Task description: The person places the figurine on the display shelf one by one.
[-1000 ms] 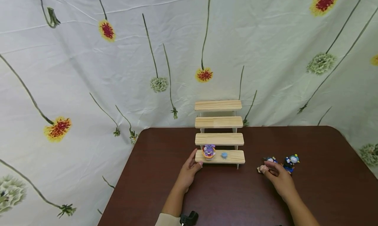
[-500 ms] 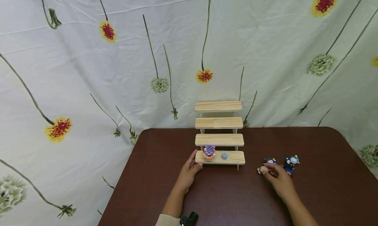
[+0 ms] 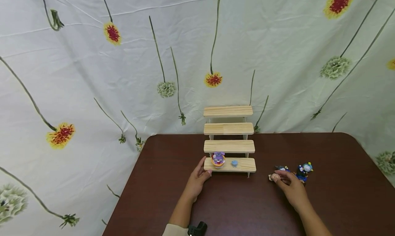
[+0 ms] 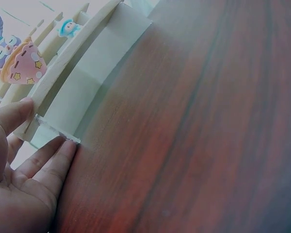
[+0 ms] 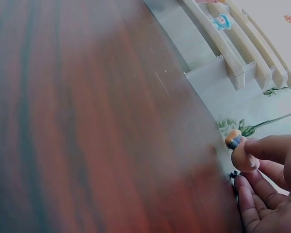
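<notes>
My left hand (image 3: 195, 183) holds the left end of the lowest board of a tiered wooden display stand (image 3: 229, 146). In the left wrist view, the thumb lies on the board's end and other fingertips (image 4: 68, 145) are at its clear leg. On that board sit a purple bunny-eared figurine (image 3: 218, 159) in a pink, star-dotted base (image 4: 24, 65) and a tiny blue figurine (image 3: 234, 163). Over to the right, my right hand (image 3: 292, 188) pinches a small beige figurine (image 5: 242, 155) between thumb and fingers, low over the table. Its orange-and-dark end points away from the palm.
Just beyond the right hand are a dark-blue figurine (image 3: 282, 168), partly hidden by the fingers, and another blue figurine (image 3: 305, 169) with a pale face. The dark brown table (image 3: 166, 160) ends at the back against a flower-printed cloth (image 3: 139, 58).
The right hand's fingers shift very slightly on the beige figurine, which turns a little in their pinch. The left hand stays at the stand's end.
</notes>
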### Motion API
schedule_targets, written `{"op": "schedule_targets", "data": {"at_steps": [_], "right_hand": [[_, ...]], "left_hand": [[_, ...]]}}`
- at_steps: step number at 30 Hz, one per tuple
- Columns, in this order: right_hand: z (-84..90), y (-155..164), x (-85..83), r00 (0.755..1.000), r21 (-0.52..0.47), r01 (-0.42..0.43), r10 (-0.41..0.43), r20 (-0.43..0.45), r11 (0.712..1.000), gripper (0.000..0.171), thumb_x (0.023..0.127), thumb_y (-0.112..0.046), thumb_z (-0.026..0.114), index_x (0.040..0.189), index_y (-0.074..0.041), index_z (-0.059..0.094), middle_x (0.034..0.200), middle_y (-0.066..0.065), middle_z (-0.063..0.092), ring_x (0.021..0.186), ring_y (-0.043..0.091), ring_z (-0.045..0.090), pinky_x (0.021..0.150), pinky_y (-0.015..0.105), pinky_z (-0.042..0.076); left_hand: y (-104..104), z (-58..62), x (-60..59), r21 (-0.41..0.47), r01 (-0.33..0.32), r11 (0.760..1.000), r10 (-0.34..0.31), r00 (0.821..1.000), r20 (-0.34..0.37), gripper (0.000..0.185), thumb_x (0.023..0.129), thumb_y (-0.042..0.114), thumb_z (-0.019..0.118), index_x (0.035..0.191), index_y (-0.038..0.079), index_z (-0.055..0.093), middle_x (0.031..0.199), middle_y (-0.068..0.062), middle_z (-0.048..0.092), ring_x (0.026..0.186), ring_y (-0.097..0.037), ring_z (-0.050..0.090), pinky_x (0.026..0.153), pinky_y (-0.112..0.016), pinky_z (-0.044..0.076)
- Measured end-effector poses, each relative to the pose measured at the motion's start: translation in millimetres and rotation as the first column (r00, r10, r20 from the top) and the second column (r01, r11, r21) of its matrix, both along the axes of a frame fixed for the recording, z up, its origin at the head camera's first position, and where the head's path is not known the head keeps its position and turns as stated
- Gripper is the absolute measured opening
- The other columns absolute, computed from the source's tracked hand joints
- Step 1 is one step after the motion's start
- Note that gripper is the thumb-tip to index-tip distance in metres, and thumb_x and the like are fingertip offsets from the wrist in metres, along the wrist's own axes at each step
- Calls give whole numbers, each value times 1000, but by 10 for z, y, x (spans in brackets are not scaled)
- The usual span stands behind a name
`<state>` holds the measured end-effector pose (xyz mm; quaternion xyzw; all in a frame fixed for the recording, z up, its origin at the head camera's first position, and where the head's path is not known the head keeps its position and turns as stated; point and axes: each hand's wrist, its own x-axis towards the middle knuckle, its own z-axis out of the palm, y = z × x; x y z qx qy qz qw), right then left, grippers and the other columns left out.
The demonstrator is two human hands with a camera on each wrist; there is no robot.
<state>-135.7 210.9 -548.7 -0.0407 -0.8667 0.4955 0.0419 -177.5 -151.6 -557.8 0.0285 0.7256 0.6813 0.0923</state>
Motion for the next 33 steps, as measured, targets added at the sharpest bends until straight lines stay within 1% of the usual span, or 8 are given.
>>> {"op": "schedule_targets", "data": {"at_steps": [4, 7, 11, 17, 23, 27, 33], "right_hand": [[32, 14, 11, 999, -15, 1, -1, 39, 1000, 43, 100, -33, 66, 131, -3, 64, 127, 21, 66, 91, -19, 52, 80, 8, 49], [60, 27, 15, 998, -32, 5, -3, 57, 999, 46, 99, -35, 66, 132, -3, 64, 130, 23, 63, 90, -18, 53, 79, 10, 50], [99, 46, 13, 996, -55, 7, -2, 86, 998, 50, 99, -38, 66, 135, -4, 62, 136, 22, 56, 91, -19, 52, 79, 11, 49], [131, 51, -2, 992, -72, 3, 6, 127, 997, 58, 98, -47, 64, 140, -7, 59, 142, 20, 54, 91, -20, 54, 79, 13, 49], [135, 29, -9, 994, -98, 0, 11, 113, 995, 56, 99, -43, 64, 140, -5, 58, 141, 21, 54, 91, -19, 56, 79, 12, 49], [134, 12, -8, 995, -143, 0, 14, 98, 990, 54, 99, -40, 65, 140, -4, 58, 142, 20, 51, 92, -18, 57, 78, 11, 50], [136, -8, -9, 999, -202, -14, 24, 47, 979, 51, 100, -34, 65, 139, -1, 58, 139, 18, 51, 94, -16, 59, 79, 9, 51]], "left_hand": [[5, 4, 5, -1, -6, 1000, 6, 1000, 3, 70, 102, 26, 61, 162, 25, 25, 150, -18, 51, 130, -25, 57, 109, -36, 49], [6, 5, 6, -3, -9, 1000, 9, 1000, 6, 69, 102, 26, 61, 162, 26, 26, 150, -18, 52, 130, -25, 57, 109, -36, 49], [5, 8, 6, -7, -9, 1000, 9, 1000, 5, 69, 102, 27, 61, 162, 27, 26, 150, -18, 52, 130, -25, 57, 109, -37, 49], [3, 18, 11, 4, -9, 1000, 9, 1000, 1, 70, 102, 25, 62, 162, 24, 26, 150, -19, 52, 128, -25, 58, 108, -34, 50], [1, 22, 9, 8, -7, 1000, 7, 1000, 3, 70, 102, 24, 62, 162, 24, 25, 150, -18, 52, 128, -24, 58, 107, -33, 50], [2, 29, 6, 1, -9, 1000, 9, 1000, 2, 70, 102, 24, 62, 162, 24, 26, 150, -19, 52, 129, -25, 58, 108, -34, 51], [5, 35, 8, -1, -10, 1000, 10, 1000, 10, 70, 102, 24, 62, 162, 25, 26, 151, -17, 51, 130, -26, 57, 109, -36, 50]]}}
